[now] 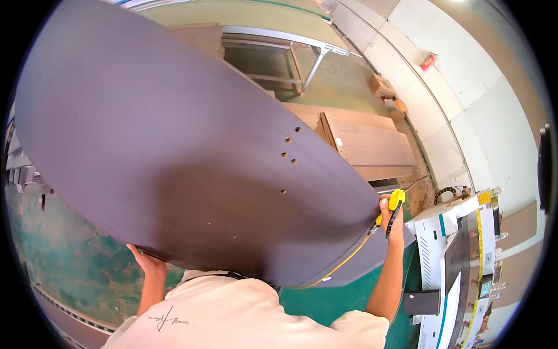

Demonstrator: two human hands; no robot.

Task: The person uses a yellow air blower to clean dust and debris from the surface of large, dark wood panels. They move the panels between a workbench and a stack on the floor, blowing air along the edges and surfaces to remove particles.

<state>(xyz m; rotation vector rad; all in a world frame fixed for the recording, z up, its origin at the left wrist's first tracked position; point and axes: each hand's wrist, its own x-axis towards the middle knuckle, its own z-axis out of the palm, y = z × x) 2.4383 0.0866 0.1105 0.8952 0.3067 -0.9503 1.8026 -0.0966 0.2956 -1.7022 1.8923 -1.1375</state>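
Observation:
A large dark brown board [174,134] with several small drilled holes fills most of the view, lifted in front of me. My left hand [146,260] grips its lower left edge from beneath. My right hand [390,216] holds the board's right edge and also clasps a yellow tool [395,202] with a yellow hose trailing down along the board's underside.
A stack of lighter wooden panels [366,142] lies beyond the board on the green floor. A metal frame table [279,52] stands further back. A white machine [459,256] with a control panel sits at the right. Cardboard boxes [381,86] rest by the white wall.

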